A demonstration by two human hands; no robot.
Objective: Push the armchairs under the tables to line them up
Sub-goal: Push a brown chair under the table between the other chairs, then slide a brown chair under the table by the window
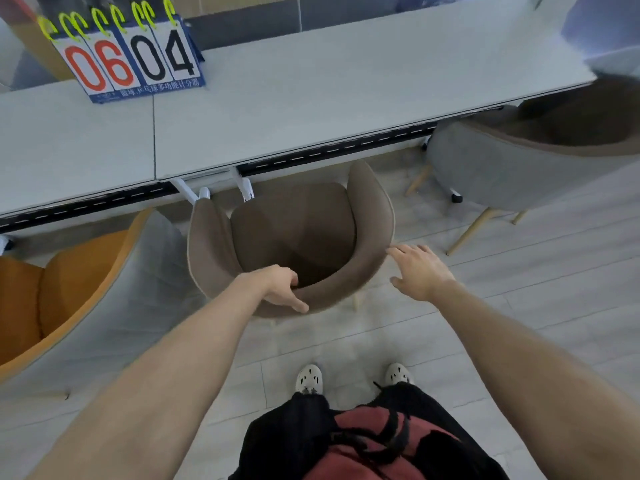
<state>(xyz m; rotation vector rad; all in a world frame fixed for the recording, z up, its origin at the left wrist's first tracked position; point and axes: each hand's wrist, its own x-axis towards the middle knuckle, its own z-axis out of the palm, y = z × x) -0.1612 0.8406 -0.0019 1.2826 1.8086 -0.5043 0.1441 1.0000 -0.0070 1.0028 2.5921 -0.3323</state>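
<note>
Both hands reach forward from the bottom of the frame, above a pair of pale shoes point(309, 378) on the light plank floor point(519, 271). At centre frame the left hand point(282, 287) is closed over the top rim of the brown armchair point(294, 237), fingers curled onto the inner side of the backrest and thumb on the outside. To its right, the right hand point(417, 271) is spread open with fingers apart, holding nothing; its fingertips are at the chair's right rear corner, and whether they touch the fabric cannot be told.

That brown armchair stands at middle frame with its seat facing the white surface point(311, 109), the front tips of its arms reaching just under the surface edge while most of the seat is out in the open. At lower left an orange armchair point(69, 289) with a grey outer shell sits beside it. At upper right a grey armchair point(519, 161) on wooden legs is partly under the same surface. In the upper left, a flip scoreboard point(131, 57) stands on the surface, reading 06 in red and 04 in black.
</note>
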